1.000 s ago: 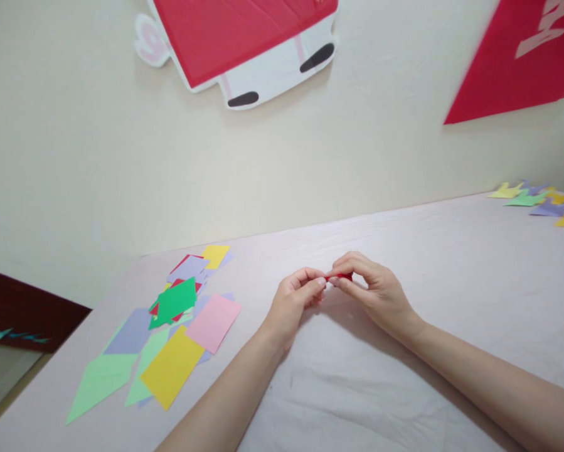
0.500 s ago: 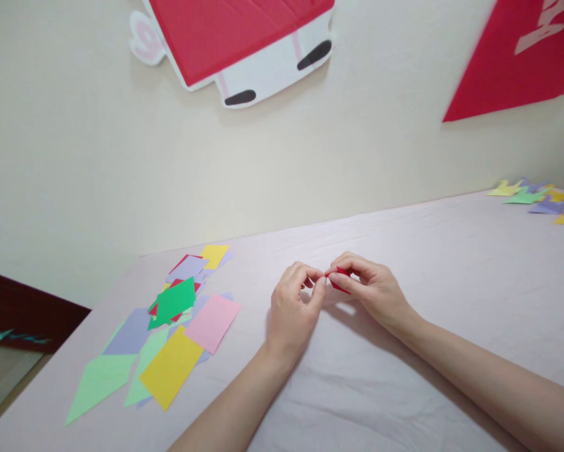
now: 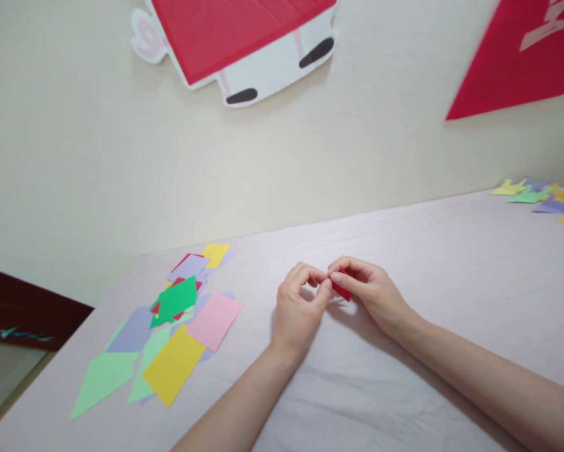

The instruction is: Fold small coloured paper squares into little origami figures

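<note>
A small folded red paper piece (image 3: 342, 289) is pinched between both hands just above the table's pale cloth (image 3: 404, 389). My left hand (image 3: 298, 311) curls its fingers and grips the piece's left end with thumb and forefinger. My right hand (image 3: 372, 290) wraps its fingers over the piece from the right, hiding most of it. Both forearms reach in from the bottom edge.
A loose pile of coloured paper sheets (image 3: 173, 326) in yellow, pink, green, lilac and red lies at the left. Several folded paper shapes (image 3: 542, 198) sit at the far right by the wall. Red and white paper decorations (image 3: 244, 44) hang on the wall.
The red piece has turned from lying flat between the fingertips to tilted down. My left hand has shifted slightly right and closer to my right hand.
</note>
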`<state>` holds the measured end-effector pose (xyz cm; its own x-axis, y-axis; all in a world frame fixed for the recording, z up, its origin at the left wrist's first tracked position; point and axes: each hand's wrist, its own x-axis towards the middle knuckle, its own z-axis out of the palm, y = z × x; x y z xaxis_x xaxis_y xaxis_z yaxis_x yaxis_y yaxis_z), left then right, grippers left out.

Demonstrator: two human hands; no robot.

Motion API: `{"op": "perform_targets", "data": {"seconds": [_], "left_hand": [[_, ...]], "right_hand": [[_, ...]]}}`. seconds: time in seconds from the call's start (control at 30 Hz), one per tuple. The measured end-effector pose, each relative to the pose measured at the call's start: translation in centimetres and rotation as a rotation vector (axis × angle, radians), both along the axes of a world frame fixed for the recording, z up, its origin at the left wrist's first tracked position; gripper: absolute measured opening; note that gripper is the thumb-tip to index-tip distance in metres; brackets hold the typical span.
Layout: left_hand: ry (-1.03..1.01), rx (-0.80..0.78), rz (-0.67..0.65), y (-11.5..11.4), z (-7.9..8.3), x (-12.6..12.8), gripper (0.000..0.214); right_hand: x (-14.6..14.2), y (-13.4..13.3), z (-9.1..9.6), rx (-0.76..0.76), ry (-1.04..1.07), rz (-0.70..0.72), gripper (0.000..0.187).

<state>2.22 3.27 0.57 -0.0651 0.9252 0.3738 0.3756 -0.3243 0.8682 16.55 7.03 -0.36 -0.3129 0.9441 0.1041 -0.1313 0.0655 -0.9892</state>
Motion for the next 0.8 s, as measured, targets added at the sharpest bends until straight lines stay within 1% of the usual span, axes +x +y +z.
{"op": "perform_targets", "data": {"seconds": [0.13,0.23,0.3,0.43,0.6,0.67,0.8], "left_hand": [[-0.055,-0.047,-0.026,0.0,-0.2,0.1,0.009],[-0.034,-0.089,-0.020,-0.1,-0.4,0.3,0.004],[-0.033,-0.124,-0.025,-0.1,-0.6,0.3,0.008],[-0.127,-0.163,-0.021,0.2,-0.8,0.1,0.014],[-0.197,-0.158,0.037,0.6,-0.9,-0.4,0.013],[-0.226,-0.173,0.020,0.7,-1.1,-0.4,0.013],[-0.289,-0.220,-0.063,0.8,-1.3,-0.4,0.019]], "right_hand": [[-0.2,0.0,-0.1,-0.122,0.040,-0.006,0.029],[-0.4,0.0,-0.2,-0.162,0.095,-0.011,0.030],[-0.4,0.0,-0.3,-0.156,0.132,0.000,0.030],[-0.4,0.3,-0.6,-0.108,0.142,0.014,0.027],[-0.1,0.4,-0.8,0.005,-0.016,-0.005,0.028],[0.0,0.4,-0.6,0.020,-0.068,-0.037,0.031],[0.3,0.3,-0.1,0.016,-0.109,-0.070,0.032]]}}
